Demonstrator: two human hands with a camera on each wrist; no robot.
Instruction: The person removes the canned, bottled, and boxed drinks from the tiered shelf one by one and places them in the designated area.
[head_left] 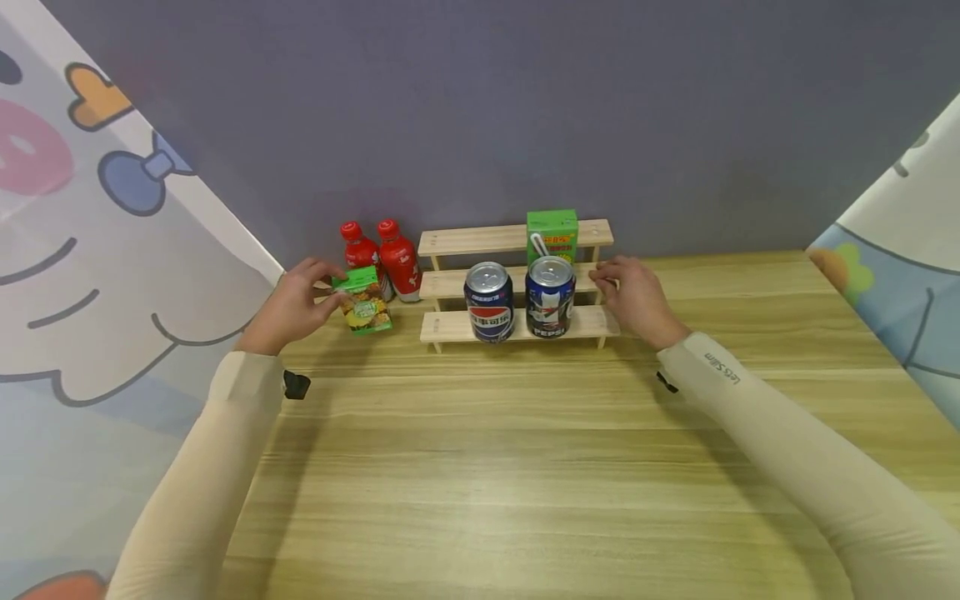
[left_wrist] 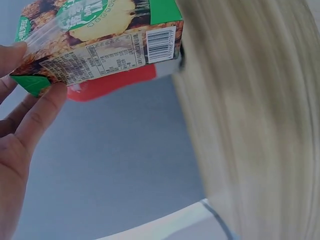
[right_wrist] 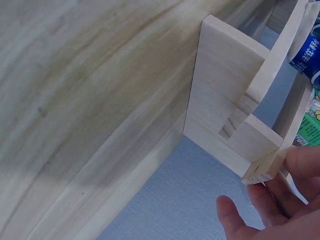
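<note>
My left hand [head_left: 292, 304] pinches a juice box [head_left: 365, 305] with a green top and a pineapple picture at one top corner. In the left wrist view the box shows its barcode side, and a clear-wrapped straw lies along its front. Thumb and fingers of my right hand [head_left: 637, 298] pinch the right end of the middle plank of a three-step wooden rack [head_left: 447, 327]. Two Pepsi cans [head_left: 488, 304] stand on the lowest step. Behind the right can, a green drink carton [head_left: 552, 227] with a white straw stands higher up, its lower part hidden.
Two red bottles [head_left: 402, 265] stand left of the rack, partly behind the juice box. A grey wall [head_left: 480, 108] rises behind the rack. Cartoon-printed panels [head_left: 67, 250] flank the wood-grain table [head_left: 480, 467] on both sides.
</note>
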